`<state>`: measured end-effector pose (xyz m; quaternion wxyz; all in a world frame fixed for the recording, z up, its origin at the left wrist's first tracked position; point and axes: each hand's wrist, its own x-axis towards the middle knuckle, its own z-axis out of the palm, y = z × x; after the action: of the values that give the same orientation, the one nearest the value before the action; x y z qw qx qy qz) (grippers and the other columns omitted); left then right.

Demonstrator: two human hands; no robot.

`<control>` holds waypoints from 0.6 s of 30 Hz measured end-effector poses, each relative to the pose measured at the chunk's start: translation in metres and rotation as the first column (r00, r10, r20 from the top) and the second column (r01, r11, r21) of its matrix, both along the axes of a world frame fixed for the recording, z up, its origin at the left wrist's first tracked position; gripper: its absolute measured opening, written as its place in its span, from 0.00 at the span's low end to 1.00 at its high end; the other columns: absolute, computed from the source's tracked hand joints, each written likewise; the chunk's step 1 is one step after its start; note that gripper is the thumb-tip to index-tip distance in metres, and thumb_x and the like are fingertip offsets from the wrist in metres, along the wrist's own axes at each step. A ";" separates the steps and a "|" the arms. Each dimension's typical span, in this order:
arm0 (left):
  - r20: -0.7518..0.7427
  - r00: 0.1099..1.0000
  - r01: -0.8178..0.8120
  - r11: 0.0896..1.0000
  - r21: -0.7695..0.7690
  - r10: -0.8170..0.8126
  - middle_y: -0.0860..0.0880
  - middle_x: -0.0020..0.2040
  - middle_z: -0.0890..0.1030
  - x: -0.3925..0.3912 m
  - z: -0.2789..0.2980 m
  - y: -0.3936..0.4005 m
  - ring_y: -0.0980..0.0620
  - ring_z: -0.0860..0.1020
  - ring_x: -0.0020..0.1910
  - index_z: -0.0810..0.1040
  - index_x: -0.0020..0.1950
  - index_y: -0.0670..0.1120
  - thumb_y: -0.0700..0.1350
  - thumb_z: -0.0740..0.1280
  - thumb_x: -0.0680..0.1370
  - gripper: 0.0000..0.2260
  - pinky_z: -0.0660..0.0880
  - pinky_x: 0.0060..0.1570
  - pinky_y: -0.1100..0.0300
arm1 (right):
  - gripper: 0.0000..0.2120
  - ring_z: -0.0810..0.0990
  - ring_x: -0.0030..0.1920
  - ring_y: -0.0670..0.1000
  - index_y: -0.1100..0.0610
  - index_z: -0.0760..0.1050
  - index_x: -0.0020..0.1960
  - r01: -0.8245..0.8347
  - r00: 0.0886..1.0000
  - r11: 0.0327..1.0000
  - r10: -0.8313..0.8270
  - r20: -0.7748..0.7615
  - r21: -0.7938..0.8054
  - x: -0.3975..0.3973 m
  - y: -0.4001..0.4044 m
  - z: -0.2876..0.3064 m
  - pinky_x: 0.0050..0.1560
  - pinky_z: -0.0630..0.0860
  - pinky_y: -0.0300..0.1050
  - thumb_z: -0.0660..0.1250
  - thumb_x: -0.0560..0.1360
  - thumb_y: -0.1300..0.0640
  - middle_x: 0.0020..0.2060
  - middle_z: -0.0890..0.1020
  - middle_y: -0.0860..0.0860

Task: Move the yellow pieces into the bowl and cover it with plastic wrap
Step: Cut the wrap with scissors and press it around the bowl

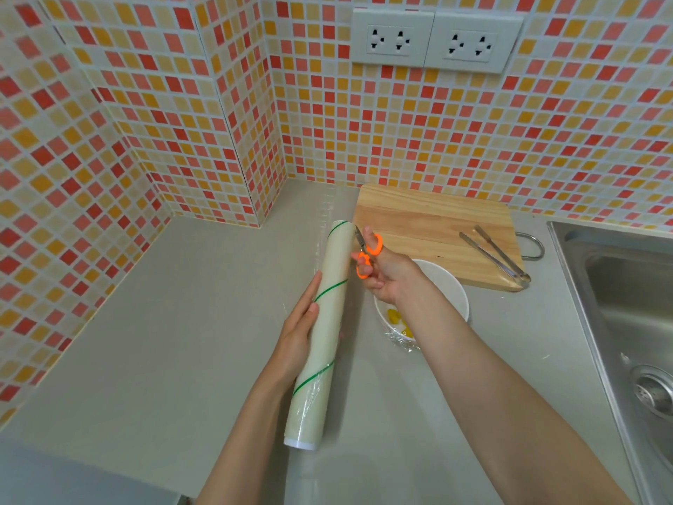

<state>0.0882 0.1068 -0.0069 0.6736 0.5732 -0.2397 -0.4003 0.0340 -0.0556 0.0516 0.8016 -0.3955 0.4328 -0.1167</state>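
Observation:
My left hand (296, 328) grips a long roll of plastic wrap (324, 322) with green stripes, held lengthwise above the counter. To the right of the roll's far end, my right hand (386, 275) holds orange-handled scissors (366, 251), blades pointing away next to the roll. A sheet of clear film stretches from the roll toward the white bowl (451, 286), which sits under my right wrist. Yellow pieces (395, 317) lie inside the bowl, partly hidden by my arm. Crinkled film (402, 340) clings to the bowl's near rim.
A wooden cutting board (429, 227) lies behind the bowl with metal tongs (495, 256) on its right side. A steel sink (630, 308) fills the right edge. Tiled walls close the back and left. Grey counter (182, 322) spreads to the left.

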 end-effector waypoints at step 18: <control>0.748 0.609 -0.248 0.833 0.495 -0.263 0.49 0.63 0.59 -0.008 -0.011 -0.007 0.43 0.74 0.48 0.58 0.72 0.65 0.51 0.52 0.81 0.20 0.74 0.44 0.54 | 0.11 0.78 0.46 0.62 0.58 0.77 0.55 -0.213 0.700 0.473 -0.536 -0.471 -0.855 -0.179 -0.019 -0.026 0.45 0.72 0.50 0.65 0.74 0.58 0.43 0.81 0.61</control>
<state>0.0803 0.1000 -0.0183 0.2985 0.8573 -0.3882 -0.1590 -0.1447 -0.0746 0.0257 0.2474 -0.7070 0.6160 -0.2440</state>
